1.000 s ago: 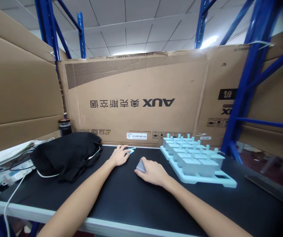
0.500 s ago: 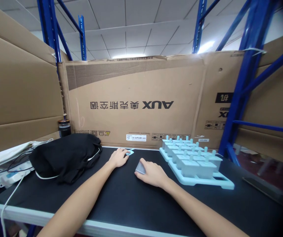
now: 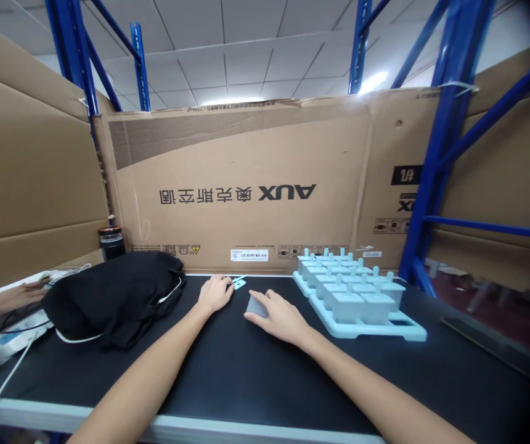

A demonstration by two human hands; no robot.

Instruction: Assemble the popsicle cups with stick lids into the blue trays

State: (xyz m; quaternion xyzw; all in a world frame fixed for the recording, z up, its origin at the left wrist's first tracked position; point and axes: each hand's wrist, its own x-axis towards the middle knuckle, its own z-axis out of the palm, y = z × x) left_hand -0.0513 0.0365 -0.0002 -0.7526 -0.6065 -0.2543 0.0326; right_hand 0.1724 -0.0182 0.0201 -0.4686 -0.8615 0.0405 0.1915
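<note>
My right hand (image 3: 282,316) is closed round a translucent grey popsicle mould cup (image 3: 256,306), thumb and index finger on either side, low over the black tabletop. Left of it, the fingers of my left hand (image 3: 217,293) are bent together at the near edge of a light blue popsicle mould lid (image 3: 240,283) with a stick; the fingertips are partly hidden. On the right, a light blue rack (image 3: 352,330) carries several popsicle moulds (image 3: 348,306) with their lids on and stick handles pointing up.
A black cloth bundle (image 3: 112,302) lies left, beside a white power strip (image 3: 15,336) and cables. Another person's hand (image 3: 27,293) reaches in there. A dark bottle (image 3: 111,243) stands behind. A cardboard panel (image 3: 237,154) closes the back; a dark flat object (image 3: 482,345) lies far right.
The view has swung slightly right. Another person's hand has come in at the left by the cables. My hands keep nearly the same places; more of the light blue lid shows.
</note>
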